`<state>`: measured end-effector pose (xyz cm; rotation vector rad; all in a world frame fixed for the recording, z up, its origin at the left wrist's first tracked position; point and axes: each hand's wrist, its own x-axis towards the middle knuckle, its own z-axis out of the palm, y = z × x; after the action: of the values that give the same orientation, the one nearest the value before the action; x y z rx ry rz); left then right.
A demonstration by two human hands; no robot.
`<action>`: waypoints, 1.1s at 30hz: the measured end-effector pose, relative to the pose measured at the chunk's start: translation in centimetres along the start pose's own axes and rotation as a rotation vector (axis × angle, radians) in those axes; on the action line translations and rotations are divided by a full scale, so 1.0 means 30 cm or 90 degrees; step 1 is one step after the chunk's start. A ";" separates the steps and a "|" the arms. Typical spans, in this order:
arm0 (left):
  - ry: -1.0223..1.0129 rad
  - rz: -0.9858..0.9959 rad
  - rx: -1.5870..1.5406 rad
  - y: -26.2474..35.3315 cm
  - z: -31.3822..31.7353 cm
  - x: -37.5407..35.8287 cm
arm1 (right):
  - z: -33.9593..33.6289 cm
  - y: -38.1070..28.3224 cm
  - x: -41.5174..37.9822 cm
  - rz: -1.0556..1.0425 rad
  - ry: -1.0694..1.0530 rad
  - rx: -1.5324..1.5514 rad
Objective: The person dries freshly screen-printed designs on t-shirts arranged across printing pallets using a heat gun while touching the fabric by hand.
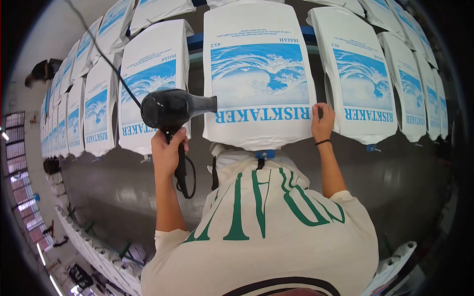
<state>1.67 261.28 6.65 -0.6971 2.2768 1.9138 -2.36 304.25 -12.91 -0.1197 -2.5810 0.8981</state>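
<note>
My left hand (168, 150) is closed around the handle of a black hair dryer (165, 107). Its nozzle points right, over the lower left part of a white T-shirt (259, 130) stretched flat in front of me. This shirt carries a blue wave print (259, 69) and the word RISKTAKER, which appears upside down. At the shirt's right edge is my right hand (323, 122), with a dark band on the wrist. Its fingers are loosely curled, with a gap between thumb and forefinger. The thumb seems to touch the shirt's edge.
Matching printed shirts stand in rows on both sides, including one at the left (150, 84) and one at the right (363, 84). The dryer's cord (106, 56) runs to the upper left. A blue clamp (265, 154) sits below the middle shirt. Another person (43, 71) is far left.
</note>
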 end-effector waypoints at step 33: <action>-0.256 0.046 0.155 0.138 0.827 -0.186 | -0.241 0.151 -0.224 -0.017 -0.083 0.046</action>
<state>-0.45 286.96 7.10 -0.1814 2.2380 1.5843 6.46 310.58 -12.86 -0.0065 -2.6577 1.0197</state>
